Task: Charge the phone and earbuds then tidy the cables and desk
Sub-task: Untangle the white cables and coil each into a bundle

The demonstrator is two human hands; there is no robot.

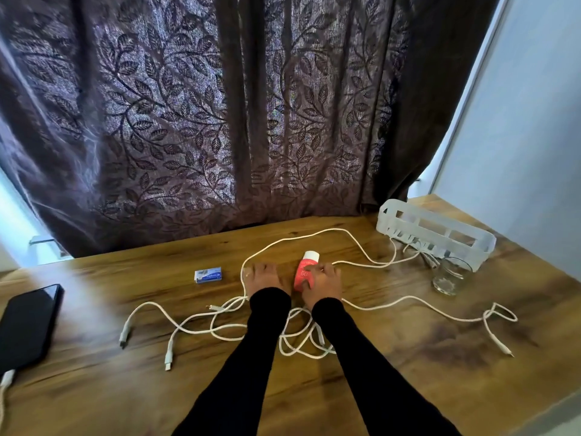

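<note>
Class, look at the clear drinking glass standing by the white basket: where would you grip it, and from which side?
Grip the glass round its side wall, from the near right. It stands upright with its mouth open, and the basket and white cables crowd its far and left sides.

Home desk (94,404) (leaf-patterned curtain (188,105) behind).

Wooden desk (408,388) in front of me, brown grain, darker patches toward right. Behind it dark purple-brown curtain (201,121), leaf-and-vine pattern, hanging in folds down to desk's back edge. Daylight glows through fabric, brighter strip at left edge (12,221). Pale blue-grey wall (534,121) on my right, light vertical frame (465,99) between wall and curtain. Soft glare on desk's left part.
</note>
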